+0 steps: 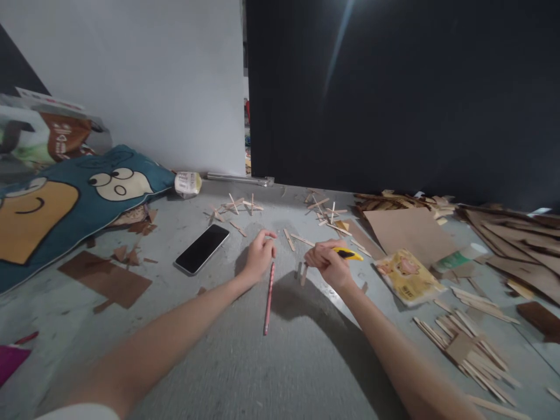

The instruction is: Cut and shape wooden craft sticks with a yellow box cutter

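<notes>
My right hand (329, 262) is closed around a yellow utility knife (349, 253), whose handle sticks out to the right of my fist. A short wooden craft stick (303, 275) points down below its fingertips; whether they pinch it I cannot tell. My left hand (261, 254) rests on the grey tabletop, loosely curled, with a gap between index finger and thumb and nothing visible in it. Just below it lies a red patterned pencil (269, 300), one end close to the thumb. Loose craft sticks (289, 240) lie between and beyond both hands.
A black phone (202, 249) lies left of my left hand. Small stick assemblies (236, 204) stand farther back. On the right are a yellow packet (409, 277), cardboard pieces (405, 233) and a bundle of craft sticks (468, 350). A blue cushion (83, 204) occupies the left, before upright panels.
</notes>
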`<state>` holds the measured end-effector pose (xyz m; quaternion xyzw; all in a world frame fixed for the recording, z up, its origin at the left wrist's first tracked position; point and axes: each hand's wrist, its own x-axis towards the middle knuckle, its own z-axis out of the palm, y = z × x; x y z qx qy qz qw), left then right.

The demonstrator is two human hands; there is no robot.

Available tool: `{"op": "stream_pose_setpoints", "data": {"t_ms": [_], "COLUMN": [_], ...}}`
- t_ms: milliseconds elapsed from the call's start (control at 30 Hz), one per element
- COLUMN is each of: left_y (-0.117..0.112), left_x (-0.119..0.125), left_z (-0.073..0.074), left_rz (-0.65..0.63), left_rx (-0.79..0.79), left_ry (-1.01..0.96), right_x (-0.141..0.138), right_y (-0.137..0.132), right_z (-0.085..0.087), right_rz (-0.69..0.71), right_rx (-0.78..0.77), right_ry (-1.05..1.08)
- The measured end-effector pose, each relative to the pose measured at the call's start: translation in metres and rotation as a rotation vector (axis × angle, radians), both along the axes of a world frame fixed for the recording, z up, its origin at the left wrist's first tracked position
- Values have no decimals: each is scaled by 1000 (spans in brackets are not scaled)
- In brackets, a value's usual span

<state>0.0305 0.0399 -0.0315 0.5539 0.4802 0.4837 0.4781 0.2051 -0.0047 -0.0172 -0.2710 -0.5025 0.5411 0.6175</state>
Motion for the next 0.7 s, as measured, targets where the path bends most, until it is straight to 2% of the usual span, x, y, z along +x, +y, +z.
{"op": "stream_pose_setpoints", "data": {"t_ms": [200, 433, 600, 700], "left_y": [2, 1, 1, 1], "left_x": [-1, -1, -1, -1], "left_z": [-1, 1, 0, -1], "left_rz": [-8, -19, -11, -9], "left_rx": [-2, 1, -4, -4], "left_ry": [0, -8, -2, 4], "right_x": [-2, 1, -3, -4], "right_y": [0, 1, 1, 0], "right_z": [-8, 4, -5, -4], "right_rz": [22, 1, -1, 2], "right_rx": [-30, -4, -24, -25], "right_ry": [-10, -3, -11, -28]}}
